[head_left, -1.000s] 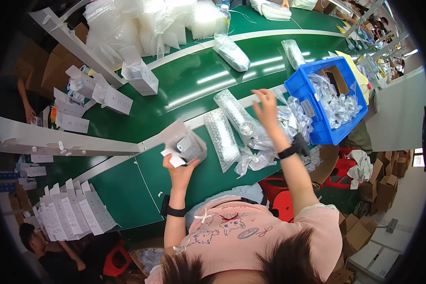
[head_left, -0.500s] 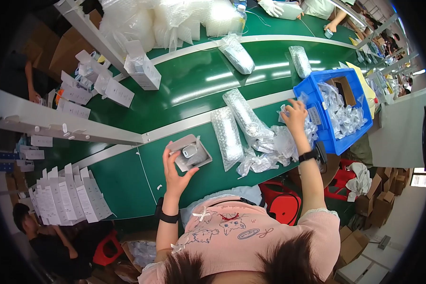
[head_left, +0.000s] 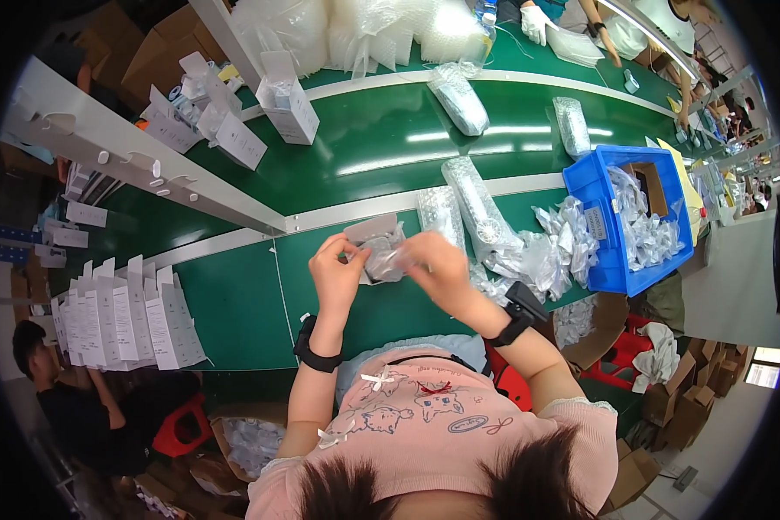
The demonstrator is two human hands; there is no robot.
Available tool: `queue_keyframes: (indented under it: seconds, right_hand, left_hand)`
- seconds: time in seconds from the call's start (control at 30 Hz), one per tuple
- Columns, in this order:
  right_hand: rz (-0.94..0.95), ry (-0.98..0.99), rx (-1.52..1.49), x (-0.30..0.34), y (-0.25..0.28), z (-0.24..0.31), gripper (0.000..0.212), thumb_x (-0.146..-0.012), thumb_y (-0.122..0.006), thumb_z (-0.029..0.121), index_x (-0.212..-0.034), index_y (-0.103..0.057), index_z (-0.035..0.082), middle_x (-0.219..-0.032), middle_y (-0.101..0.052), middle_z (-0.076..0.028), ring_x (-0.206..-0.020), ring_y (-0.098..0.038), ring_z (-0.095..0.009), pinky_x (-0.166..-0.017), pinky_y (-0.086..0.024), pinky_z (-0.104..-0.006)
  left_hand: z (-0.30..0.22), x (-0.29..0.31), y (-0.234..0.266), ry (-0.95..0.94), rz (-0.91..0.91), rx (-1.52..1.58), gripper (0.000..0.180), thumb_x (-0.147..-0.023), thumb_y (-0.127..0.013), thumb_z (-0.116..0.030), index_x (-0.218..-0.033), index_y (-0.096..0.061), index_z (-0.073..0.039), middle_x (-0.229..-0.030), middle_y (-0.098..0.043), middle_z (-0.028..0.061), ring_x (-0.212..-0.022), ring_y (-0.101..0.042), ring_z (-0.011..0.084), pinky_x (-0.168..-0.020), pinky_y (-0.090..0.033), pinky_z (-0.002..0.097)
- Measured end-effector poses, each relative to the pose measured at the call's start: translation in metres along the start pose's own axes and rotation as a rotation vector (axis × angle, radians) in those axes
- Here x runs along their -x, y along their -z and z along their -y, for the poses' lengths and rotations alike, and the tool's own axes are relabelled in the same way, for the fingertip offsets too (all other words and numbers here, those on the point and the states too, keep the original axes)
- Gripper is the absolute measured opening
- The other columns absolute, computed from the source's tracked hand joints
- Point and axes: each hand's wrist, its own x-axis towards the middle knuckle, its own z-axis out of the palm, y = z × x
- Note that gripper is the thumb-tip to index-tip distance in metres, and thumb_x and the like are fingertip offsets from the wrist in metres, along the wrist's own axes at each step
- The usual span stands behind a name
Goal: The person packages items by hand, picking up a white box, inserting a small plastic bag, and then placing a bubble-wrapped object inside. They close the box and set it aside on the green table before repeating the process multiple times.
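Observation:
A small open white box (head_left: 373, 228) stands on the green table in front of me, its flap raised on the far side. My left hand (head_left: 336, 273) is closed at the box's left edge, thumb and forefinger pinching at the opening. My right hand (head_left: 442, 267) is closed on a small clear plastic bag (head_left: 390, 257) over the box, its fingers partly blurred. The bag and my fingers mostly hide the inside of the box. Just beyond my right hand lie bubble-wrapped packs (head_left: 470, 199) and a heap of clear bagged parts (head_left: 533, 260).
A blue bin (head_left: 594, 221) of bagged parts stands at the right. Upright white boxes (head_left: 134, 321) are lined up at the left. A metal post (head_left: 147, 156) and rail divide my table from the green surface (head_left: 364, 147) beyond. Co-workers' hands (head_left: 536, 24) show at the far side.
My right hand has come from the heap beside the blue bin to the white box with a clear bag. My left hand's fingers have closed at the box's opening. The view has shifted slightly.

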Motion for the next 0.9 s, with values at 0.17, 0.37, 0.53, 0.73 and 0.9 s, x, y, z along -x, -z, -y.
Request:
queue_keyframes:
  seconds: [0.17, 0.37, 0.53, 0.73, 0.9]
  right_hand:
    - [0.283, 0.224, 0.185, -0.003, -0.016, 0.006, 0.028, -0.062, -0.067, 0.004, -0.088, -0.06, 0.007, -0.088, -0.057, -0.008, -0.076, -0.057, -0.028, -0.063, -0.047, -0.0334]
    - [0.242, -0.19, 0.263, 0.008, 0.003, 0.003, 0.025, -0.065, -0.067, 0.014, -0.089, -0.061, 0.008, -0.089, -0.056, -0.008, -0.087, -0.052, -0.026, -0.072, -0.043, -0.0361]
    - [0.256, 0.103, 0.172, 0.014, -0.004, -0.004, 0.032, -0.069, -0.065, 0.026, -0.093, -0.06, 0.006, -0.09, -0.053, -0.008, -0.095, -0.047, -0.026, -0.084, -0.037, -0.04]
    - [0.524, 0.076, 0.385, 0.005, -0.017, 0.005, 0.04, -0.067, -0.067, 0.029, -0.098, -0.057, 0.004, -0.095, -0.053, -0.01, -0.1, -0.045, -0.026, -0.092, -0.033, -0.0407]
    - [0.308, 0.008, 0.141, 0.01, 0.005, -0.02, 0.068, -0.06, -0.074, 0.027, -0.116, -0.045, 0.004, -0.113, -0.047, -0.014, -0.113, -0.041, -0.027, -0.099, -0.028, -0.0382]
  left_hand:
    - [0.005, 0.0, -0.005, -0.048, -0.03, 0.065, 0.019, -0.062, -0.069, -0.002, -0.063, -0.052, 0.003, -0.074, -0.056, 0.0052, -0.055, -0.046, 0.01, -0.045, -0.035, 0.0225]
    - [0.012, 0.004, -0.01, 0.011, -0.034, 0.093, 0.018, -0.063, -0.07, -0.005, -0.065, -0.053, 0.002, -0.085, -0.061, 0.0121, -0.056, -0.051, 0.0167, -0.048, -0.037, 0.0261]
    - [0.014, 0.001, -0.012, -0.006, -0.024, 0.083, 0.019, -0.064, -0.069, -0.005, -0.065, -0.051, 0.002, -0.083, -0.06, 0.0113, -0.059, -0.052, 0.0165, -0.048, -0.036, 0.0263]
    - [0.016, 0.001, -0.018, -0.017, -0.023, 0.142, 0.019, -0.066, -0.067, -0.002, -0.065, -0.048, 0.001, -0.074, -0.052, 0.0047, -0.058, -0.045, 0.0105, -0.047, -0.033, 0.0232]
    - [0.031, 0.001, -0.015, 0.114, 0.018, 0.363, 0.019, -0.069, -0.066, -0.001, -0.064, -0.048, 0.0, -0.074, -0.052, 0.0009, -0.064, -0.046, 0.0085, -0.054, -0.036, 0.0213]
